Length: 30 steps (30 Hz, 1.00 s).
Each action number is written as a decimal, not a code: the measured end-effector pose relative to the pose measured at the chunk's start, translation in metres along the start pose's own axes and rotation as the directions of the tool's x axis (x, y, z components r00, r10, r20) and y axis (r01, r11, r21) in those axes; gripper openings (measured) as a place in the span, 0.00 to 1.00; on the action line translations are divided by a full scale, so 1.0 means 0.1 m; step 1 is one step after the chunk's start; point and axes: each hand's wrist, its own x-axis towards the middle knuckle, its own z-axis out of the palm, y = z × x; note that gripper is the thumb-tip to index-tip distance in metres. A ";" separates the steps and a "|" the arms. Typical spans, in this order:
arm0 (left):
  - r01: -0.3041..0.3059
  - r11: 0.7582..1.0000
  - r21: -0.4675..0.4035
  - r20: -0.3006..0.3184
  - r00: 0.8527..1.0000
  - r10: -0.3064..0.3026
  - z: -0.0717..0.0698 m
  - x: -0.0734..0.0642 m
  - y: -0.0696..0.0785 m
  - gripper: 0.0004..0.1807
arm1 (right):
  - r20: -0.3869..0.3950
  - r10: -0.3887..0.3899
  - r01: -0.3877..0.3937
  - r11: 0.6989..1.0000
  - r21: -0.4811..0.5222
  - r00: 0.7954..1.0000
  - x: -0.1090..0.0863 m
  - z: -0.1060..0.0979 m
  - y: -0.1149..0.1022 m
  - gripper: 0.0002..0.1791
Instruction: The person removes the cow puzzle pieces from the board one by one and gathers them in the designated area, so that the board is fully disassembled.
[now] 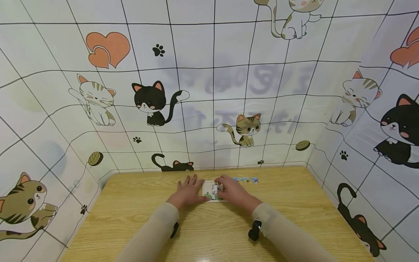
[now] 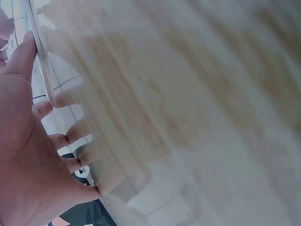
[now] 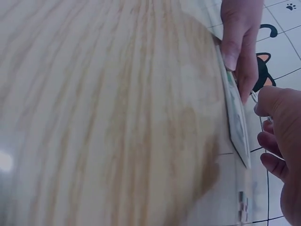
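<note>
A small puzzle board (image 1: 207, 186) with a picture in white, grey and green lies on the wooden table between the two hands. My left hand (image 1: 187, 192) rests beside it with fingers spread on the table, and its thumb presses the board's near left edge. Over the board's right side, my right hand (image 1: 235, 191) pinches a small puzzle piece (image 3: 254, 96) between thumb and fingers; most of the piece is hidden by them. In the left wrist view the board (image 2: 43, 59) shows edge-on under the left thumb.
Several loose blue puzzle pieces (image 1: 245, 179) lie in a row to the right of the board, near the back of the table (image 1: 209, 233). A cloth wall (image 1: 196, 83) with printed cats stands behind the table and along both sides.
</note>
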 end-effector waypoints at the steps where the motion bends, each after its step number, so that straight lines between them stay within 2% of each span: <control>1: -0.001 1.000 0.001 -0.001 1.000 0.001 0.00 0.00 0.00 0.51 | -0.002 0.009 -0.009 1.000 0.023 1.000 -0.01 -0.02 0.00 0.25; 5: 0.001 1.000 0.005 -0.003 1.000 -0.001 0.00 0.00 0.01 0.51 | -0.007 0.036 -0.035 0.993 0.110 0.999 -0.07 -0.13 -0.01 0.25; 9: 0.007 1.000 0.015 -0.002 1.000 -0.007 -0.01 0.01 0.00 0.52 | -0.019 0.049 -0.046 0.990 0.132 0.999 -0.12 -0.20 0.02 0.24; 18: -0.029 0.999 -0.041 -0.020 0.999 0.028 0.05 0.02 -0.05 0.55 | -0.083 0.005 0.005 0.992 0.126 0.997 -0.27 -0.37 0.16 0.23; 20: -0.039 0.998 -0.039 -0.030 0.999 0.038 0.09 0.05 -0.09 0.56 | -0.090 0.002 0.009 0.993 0.120 0.996 -0.30 -0.40 0.19 0.24; 24: -0.027 0.999 -0.035 -0.021 0.999 0.027 0.05 0.03 -0.06 0.56 | -0.095 -0.018 0.030 0.991 0.132 0.995 -0.36 -0.46 0.25 0.23; 30: -0.011 1.000 -0.028 -0.018 1.000 0.010 0.11 0.08 -0.10 0.54 | -0.086 -0.014 0.027 0.989 0.148 0.996 -0.42 -0.52 0.30 0.23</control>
